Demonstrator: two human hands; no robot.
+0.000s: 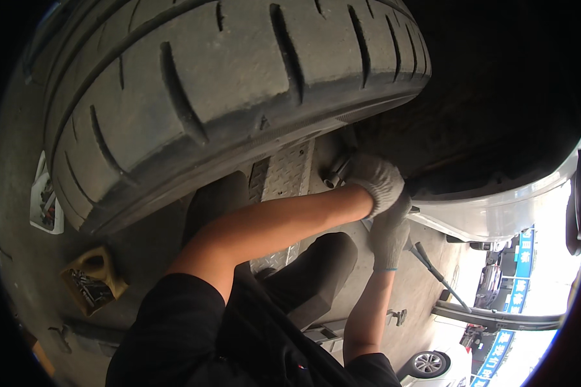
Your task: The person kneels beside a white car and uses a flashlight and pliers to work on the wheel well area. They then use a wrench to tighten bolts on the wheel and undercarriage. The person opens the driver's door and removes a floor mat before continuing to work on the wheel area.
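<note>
Both my hands wear pale knitted work gloves and meet close together below the dark wheel well, beside the white car body point(490, 213). My left hand point(377, 179) reaches across from the left with its back toward me, and its fingers are hidden. Close by its far side shows the end of a metal cylinder point(336, 177); whether the hand grips it I cannot tell. My right hand point(391, 235) comes up from below, its upper part against the left wrist and its fingers out of sight. A large worn tire point(239, 77) hangs above my left forearm.
Below the tire runs a metal tread plate point(287, 174). A cut-open yellow jug point(93, 280) with metal parts and a white container point(47, 200) stand on the floor at left. A grey-green bar point(439, 274) slants right of my hands. A parked white car point(432, 366) shows beyond.
</note>
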